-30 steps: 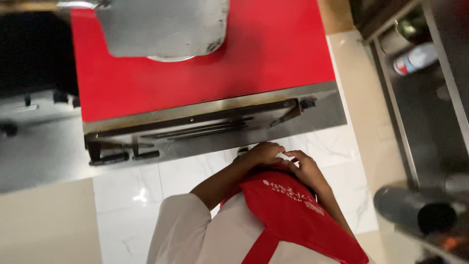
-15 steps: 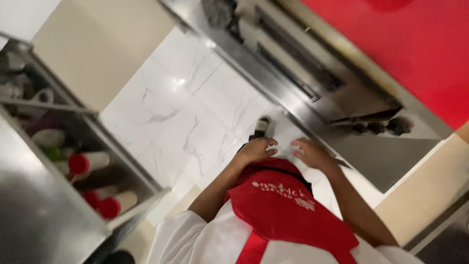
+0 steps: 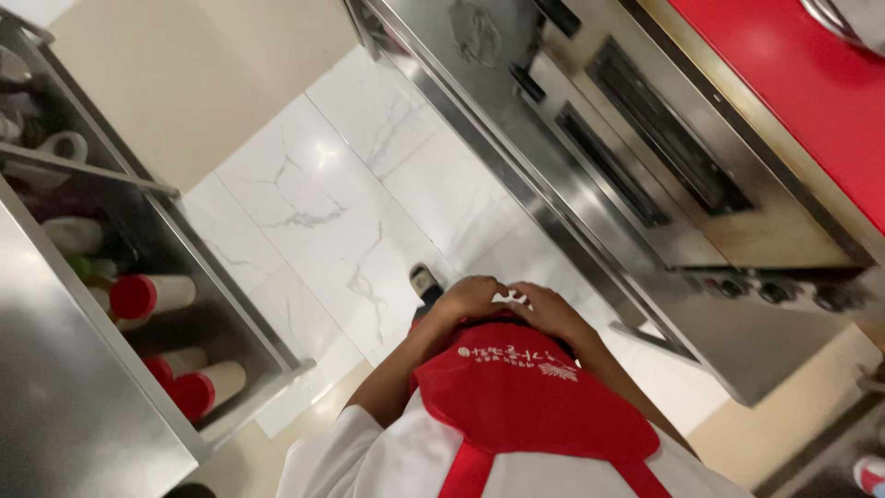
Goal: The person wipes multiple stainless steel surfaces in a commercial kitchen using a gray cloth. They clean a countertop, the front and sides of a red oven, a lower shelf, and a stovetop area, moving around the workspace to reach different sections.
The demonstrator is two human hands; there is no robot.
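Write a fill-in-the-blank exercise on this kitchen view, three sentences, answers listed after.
1. Both hands, the left hand and the right hand, meet at the top edge of a ____ apron.
2. The floor below is laid with white ____ tiles veined in grey.
3. On the steel shelf lie white containers with ____ lids.

Missing words: red; marble; red

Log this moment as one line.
left hand at top of red apron | right hand beside it, touching | steel oven ahead | grip unclear
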